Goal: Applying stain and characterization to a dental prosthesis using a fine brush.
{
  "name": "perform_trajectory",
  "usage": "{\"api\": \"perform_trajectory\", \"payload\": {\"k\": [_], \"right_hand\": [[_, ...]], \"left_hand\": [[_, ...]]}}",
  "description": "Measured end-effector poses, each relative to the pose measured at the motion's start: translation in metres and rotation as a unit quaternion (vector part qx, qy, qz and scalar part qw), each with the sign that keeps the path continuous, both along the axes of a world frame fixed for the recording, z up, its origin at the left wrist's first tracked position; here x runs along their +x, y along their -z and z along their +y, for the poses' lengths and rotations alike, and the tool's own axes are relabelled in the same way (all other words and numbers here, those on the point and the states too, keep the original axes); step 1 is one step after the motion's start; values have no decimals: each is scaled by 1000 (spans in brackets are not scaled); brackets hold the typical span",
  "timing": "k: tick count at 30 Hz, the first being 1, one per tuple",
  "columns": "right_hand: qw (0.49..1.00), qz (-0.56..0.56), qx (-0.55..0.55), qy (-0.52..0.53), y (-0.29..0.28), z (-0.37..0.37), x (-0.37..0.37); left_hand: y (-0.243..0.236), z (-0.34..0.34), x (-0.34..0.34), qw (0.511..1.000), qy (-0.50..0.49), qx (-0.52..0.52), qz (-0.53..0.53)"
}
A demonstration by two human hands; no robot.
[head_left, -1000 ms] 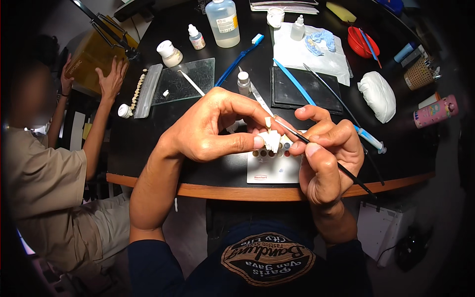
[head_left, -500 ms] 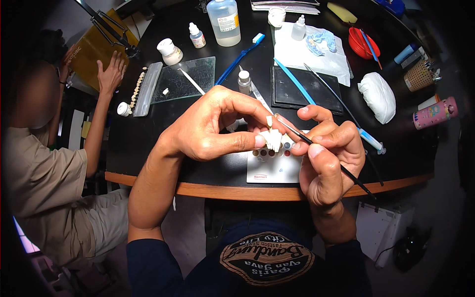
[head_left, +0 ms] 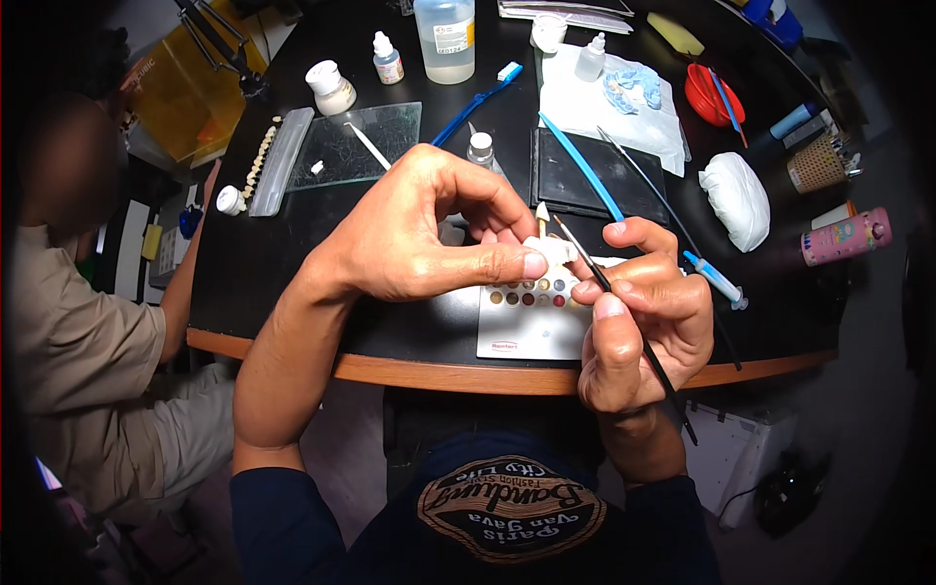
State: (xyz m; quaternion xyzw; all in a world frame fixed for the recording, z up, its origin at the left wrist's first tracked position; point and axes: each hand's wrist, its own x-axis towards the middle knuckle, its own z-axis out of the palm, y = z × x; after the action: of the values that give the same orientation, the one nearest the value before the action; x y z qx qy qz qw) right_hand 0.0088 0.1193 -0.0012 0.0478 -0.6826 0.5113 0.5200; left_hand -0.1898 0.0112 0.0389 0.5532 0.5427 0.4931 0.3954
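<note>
Brush, slim and black-handled

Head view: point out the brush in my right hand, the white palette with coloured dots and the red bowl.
Brush (head_left: 595, 269), head view: dark shaft.
White palette with coloured dots (head_left: 526, 327), head view: bare part below the dots.
Red bowl (head_left: 696, 103), head view: its left wall.

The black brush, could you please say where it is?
In the head view, the black brush is right of centre, in the right hand, tip near the cream piece.

Brush now steeper, co-worker's near arm down from amber box
</note>
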Motion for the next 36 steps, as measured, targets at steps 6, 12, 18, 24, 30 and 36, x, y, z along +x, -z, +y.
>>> {"api": "perform_trajectory", "payload": {"k": [6, 12, 18, 24, 30, 36], "right_hand": [[998, -9, 47, 33, 1, -2, -5], [993, -26, 95, 63, 2, 0, -4], [993, -26, 92, 70, 3, 1, -4], [992, -23, 95, 75, 1, 0, -6], [993, -30, 92, 70, 1, 0, -5], [994, -21, 81, 63, 1, 0, -4]], "left_hand": [[-5, -2, 1, 999, -22, -34, -6], [-2, -3, 1, 999, -25, -39, 8], [-1, -1, 2, 999, -18, -39, -18], [-3, -4, 2, 999, -21, -37, -6], [-2, -2, 2, 999, -23, -41, -8], [-4, -4, 2, 999, -22, -43, -12]]}}
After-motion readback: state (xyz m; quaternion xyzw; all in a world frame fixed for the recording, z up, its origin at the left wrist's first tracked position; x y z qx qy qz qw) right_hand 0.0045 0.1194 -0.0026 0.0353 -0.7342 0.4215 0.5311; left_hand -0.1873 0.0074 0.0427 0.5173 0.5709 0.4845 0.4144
